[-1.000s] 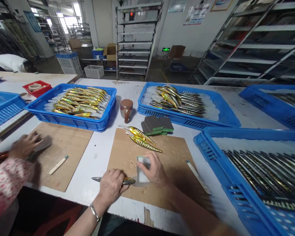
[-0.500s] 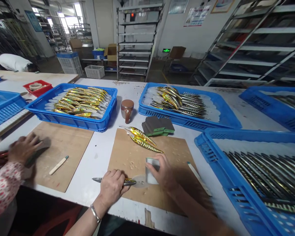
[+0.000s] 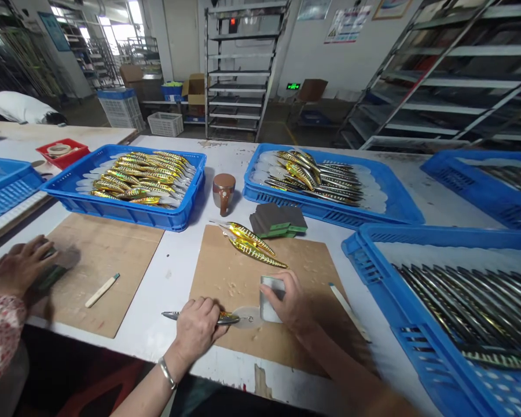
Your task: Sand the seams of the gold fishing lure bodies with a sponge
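My left hand (image 3: 200,324) is closed over a fishing lure (image 3: 229,318), pressing it down at the left edge of a brown cardboard sheet (image 3: 243,344). The lure's dark tail pokes out to the left, and its clear rounded lip (image 3: 246,317) points right. In my right hand (image 3: 294,304) is a pale grey sanding block (image 3: 270,307), gripped between thumb and fingers and standing at the lip's right end; whether they touch I cannot tell. Two gold lures (image 3: 254,249) lie behind my hands. Beside them are dark sanding sponges (image 3: 278,221) with green edges.
Blue trays of lures stand at the back left (image 3: 165,219), back centre (image 3: 330,215) and right (image 3: 373,284). A brown-lidded cup (image 3: 224,194) sits between the back two. A whitish stick (image 3: 349,313) lies right of my hand. On the left, a co-worker's hand (image 3: 19,269) works over another cardboard sheet (image 3: 125,260).
My right hand and the sanding block have shifted slightly to the right. My left hand stays on the lure. The co-worker's hand has moved left.
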Available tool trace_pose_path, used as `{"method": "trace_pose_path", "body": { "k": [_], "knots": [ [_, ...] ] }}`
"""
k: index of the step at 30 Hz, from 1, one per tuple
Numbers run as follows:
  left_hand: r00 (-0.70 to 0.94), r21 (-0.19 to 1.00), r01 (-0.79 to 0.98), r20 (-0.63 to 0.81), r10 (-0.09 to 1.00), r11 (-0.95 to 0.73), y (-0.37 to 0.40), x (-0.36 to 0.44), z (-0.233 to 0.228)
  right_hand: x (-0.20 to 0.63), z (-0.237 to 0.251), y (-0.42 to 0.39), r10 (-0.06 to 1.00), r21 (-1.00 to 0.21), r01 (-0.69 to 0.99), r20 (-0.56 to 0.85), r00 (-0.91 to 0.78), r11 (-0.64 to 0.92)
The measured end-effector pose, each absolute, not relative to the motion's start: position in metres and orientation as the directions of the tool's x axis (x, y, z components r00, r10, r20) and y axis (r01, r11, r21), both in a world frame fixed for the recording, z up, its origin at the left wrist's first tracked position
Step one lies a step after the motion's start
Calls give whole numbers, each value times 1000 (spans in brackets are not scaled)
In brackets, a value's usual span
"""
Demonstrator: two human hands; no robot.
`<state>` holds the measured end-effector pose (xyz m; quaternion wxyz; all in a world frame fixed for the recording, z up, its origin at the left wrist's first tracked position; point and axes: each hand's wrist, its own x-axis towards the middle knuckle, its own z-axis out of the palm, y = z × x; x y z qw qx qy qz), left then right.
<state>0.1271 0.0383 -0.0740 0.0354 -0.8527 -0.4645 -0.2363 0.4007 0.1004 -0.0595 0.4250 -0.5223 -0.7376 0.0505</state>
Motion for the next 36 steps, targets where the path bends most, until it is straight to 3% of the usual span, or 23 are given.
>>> {"method": "trace_pose_path", "body": {
  "k": [7, 14, 21, 27, 33, 36],
  "knots": [
    [452, 161, 806, 455, 767, -570, 39, 127, -76, 362, -53, 101, 822, -588, 617, 539, -184, 523],
    [455, 165, 803, 452, 767, -573, 38, 127, -75, 398, -63, 101, 823, -559, 707, 565, -59, 434],
    [446, 154, 807, 474, 759, -570, 40, 127, -75, 361, -56, 103, 819, -583, 621, 545, -180, 524],
    [450, 159, 809, 450, 771, -565, 39, 128, -77, 388, -59, 103, 807, -542, 696, 584, -91, 471],
    [444, 162, 814, 445, 778, -557, 39, 127, -79, 357, -55, 102, 826, -594, 612, 531, -190, 522],
    [440, 163, 817, 443, 781, -553, 40, 128, -80, 384, -62, 104, 822, -571, 654, 551, -141, 496]
  ]
}}
